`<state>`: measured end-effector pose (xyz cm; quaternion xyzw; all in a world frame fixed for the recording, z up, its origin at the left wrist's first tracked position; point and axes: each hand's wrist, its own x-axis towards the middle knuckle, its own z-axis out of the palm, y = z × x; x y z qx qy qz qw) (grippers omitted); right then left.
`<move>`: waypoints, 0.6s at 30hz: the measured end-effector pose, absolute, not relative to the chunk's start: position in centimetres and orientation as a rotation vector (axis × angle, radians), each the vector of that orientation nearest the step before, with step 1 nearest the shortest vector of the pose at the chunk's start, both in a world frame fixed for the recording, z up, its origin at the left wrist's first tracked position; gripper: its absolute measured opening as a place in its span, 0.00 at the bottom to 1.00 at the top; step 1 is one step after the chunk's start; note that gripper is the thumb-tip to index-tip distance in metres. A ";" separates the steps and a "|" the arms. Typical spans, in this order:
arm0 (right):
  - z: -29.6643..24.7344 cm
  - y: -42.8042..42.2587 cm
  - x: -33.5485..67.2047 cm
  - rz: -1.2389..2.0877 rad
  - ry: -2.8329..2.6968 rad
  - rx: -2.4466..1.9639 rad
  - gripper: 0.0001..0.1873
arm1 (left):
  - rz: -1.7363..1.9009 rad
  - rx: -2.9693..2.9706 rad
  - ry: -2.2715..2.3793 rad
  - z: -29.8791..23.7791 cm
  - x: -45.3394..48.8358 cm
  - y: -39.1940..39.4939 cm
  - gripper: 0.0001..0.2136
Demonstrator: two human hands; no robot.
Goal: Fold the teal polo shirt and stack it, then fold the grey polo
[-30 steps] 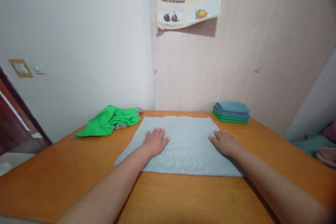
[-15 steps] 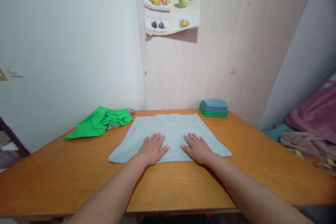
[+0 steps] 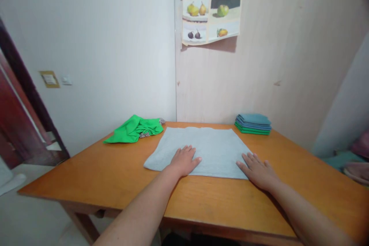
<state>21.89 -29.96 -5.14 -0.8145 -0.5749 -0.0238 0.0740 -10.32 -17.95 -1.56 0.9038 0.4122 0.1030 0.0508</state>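
A light grey-blue cloth (image 3: pixel 215 142) lies spread flat on the wooden table, its near edge toward me. My left hand (image 3: pixel 185 160) rests palm down on the cloth's near left part, fingers stretched out. Over its near right corner lies my right hand (image 3: pixel 258 169), also flat with the fingers apart, covering that corner. Neither hand grips anything.
A crumpled green cloth (image 3: pixel 134 128) with patterned trim lies at the table's back left. Folded blue and green cloths (image 3: pixel 253 124) are stacked at the back right. The wooden table (image 3: pixel 207 203) meets a wall with fruit pictures (image 3: pixel 210 21) pinned up.
My right hand has slid outward across the cloth to its near right corner. My left hand stays on the cloth's left part. The camera view has turned left.
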 end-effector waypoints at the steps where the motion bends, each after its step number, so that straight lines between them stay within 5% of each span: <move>1: -5.3 -29.9 22.0 -0.087 -1.735 -2.445 0.42 | 0.339 2.750 1.264 -1.6 -10.7 -17.9 0.32; 18: -5.6 -29.4 22.1 -0.080 -1.749 -2.434 0.40 | 0.122 2.596 1.664 -1.8 -21.2 -16.8 0.39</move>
